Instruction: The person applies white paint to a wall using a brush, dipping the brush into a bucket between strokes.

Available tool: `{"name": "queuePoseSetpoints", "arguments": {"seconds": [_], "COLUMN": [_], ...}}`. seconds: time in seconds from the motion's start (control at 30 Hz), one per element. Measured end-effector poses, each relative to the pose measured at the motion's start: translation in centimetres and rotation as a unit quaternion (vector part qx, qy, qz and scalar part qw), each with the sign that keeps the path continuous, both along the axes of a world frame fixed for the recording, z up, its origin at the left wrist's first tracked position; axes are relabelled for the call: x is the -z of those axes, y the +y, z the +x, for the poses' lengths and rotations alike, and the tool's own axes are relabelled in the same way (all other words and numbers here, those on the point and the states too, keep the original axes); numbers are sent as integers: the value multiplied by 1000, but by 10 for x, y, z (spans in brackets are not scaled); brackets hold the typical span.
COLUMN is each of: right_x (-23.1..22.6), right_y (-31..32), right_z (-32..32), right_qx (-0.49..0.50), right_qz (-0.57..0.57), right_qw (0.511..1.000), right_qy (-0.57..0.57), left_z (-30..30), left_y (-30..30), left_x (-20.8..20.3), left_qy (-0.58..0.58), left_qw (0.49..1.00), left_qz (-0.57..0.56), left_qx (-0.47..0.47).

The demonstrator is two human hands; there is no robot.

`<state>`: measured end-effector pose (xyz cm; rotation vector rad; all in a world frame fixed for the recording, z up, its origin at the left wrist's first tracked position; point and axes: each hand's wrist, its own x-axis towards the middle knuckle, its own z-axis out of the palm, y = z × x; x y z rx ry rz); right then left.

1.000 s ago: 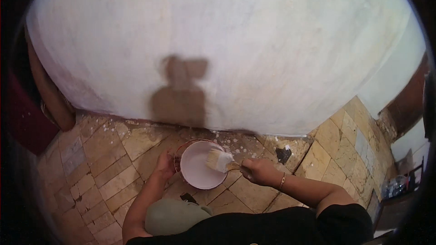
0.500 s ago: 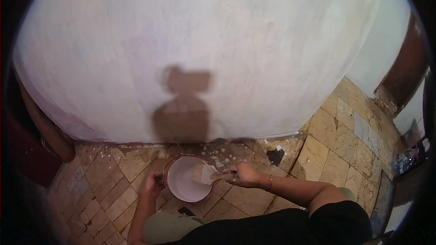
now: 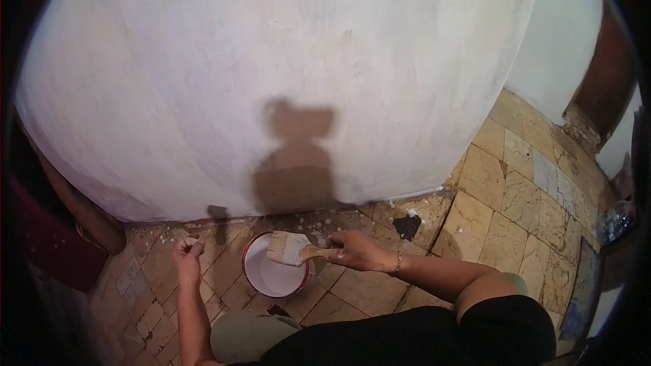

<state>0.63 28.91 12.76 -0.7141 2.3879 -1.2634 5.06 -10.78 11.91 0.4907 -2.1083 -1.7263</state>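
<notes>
My right hand (image 3: 356,251) grips the wooden handle of a wide flat paintbrush (image 3: 288,249). White paint coats its ferrule area, and its pale bristles point left over a round bucket (image 3: 305,283). The bucket stands on the floor with a reddish rim, and its inside is white. To the left of the bucket, apart from it, my left hand (image 3: 188,252) is raised with its fingers curled together. Whether anything small lies between those fingers cannot be made out.
A whitish wall (image 3: 203,95) rises in front, bearing my shadow. Paint-spotted stone tiles (image 3: 366,295) cover the floor, with a dark patch (image 3: 407,227) near the wall's foot. A dark red object (image 3: 57,244) stands at the left. Brown doorway wood (image 3: 600,71) shows at far right.
My left hand has let go of the bucket's rim and moved left and up, its fingers curling. The brush has risen slightly and shifted left over the bucket. The view has turned a little.
</notes>
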Motion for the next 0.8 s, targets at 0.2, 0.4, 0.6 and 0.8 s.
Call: {"name": "queuePoseSetpoints", "arguments": {"seconds": [0.2, 0.4, 0.6, 0.8], "right_x": [6, -3, 2, -24], "right_y": [10, 5, 11, 25], "right_z": [-9, -11, -22, -23], "right_qx": [17, 40, 46, 17], "right_qz": [-9, -21, -61, -63], "right_qw": [997, 996, 995, 997], "right_qy": [81, 79, 66, 32], "left_z": [-3, 1, 13, 9], "left_y": [35, 98, 160, 182], "left_x": [-77, -144, -188, -193], "left_qy": [35, 49, 63, 123], "left_qw": [991, 976, 960, 946], "left_qz": [-73, -124, -147, -177], "left_qx": [111, 173, 229, 243]}}
